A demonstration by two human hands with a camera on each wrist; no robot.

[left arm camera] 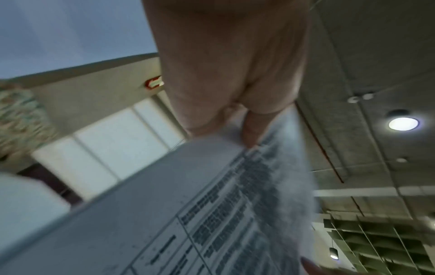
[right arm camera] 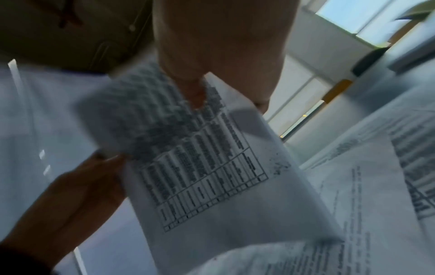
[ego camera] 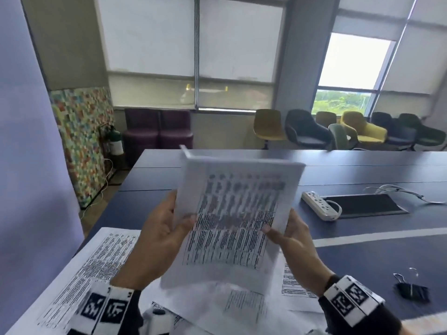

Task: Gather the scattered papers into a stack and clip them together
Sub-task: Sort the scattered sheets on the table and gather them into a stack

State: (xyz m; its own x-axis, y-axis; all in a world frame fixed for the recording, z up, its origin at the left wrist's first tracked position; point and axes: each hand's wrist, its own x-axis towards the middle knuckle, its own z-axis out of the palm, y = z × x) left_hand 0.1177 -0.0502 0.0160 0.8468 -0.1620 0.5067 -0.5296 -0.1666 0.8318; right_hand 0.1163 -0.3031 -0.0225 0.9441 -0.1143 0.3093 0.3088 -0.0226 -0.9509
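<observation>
Above the dark blue table (ego camera: 362, 257), both hands hold a thin bundle of white printed paper sheets (ego camera: 232, 221) upright, lifted off the surface. The left hand (ego camera: 159, 235) grips the bundle's left edge, with the thumb in front and the fingers behind; the right hand (ego camera: 290, 240) pinches its right edge in the same way. The top of the bundle bends a little away from the person, and its print is blurred. Under the bundle, more loose white printed sheets (ego camera: 96, 262) lie flat and overlapping on the table, reaching to the table's near left edge. A black metal binder clip with wire handles (ego camera: 411, 290) lies on the table to the right of the bundle, well apart from the right hand, with bare table around it. Beyond the bundle on the right, a white plastic power strip (ego camera: 319, 205) rests just beside a flat black rectangular panel (ego camera: 362, 204) in the table.
</observation>
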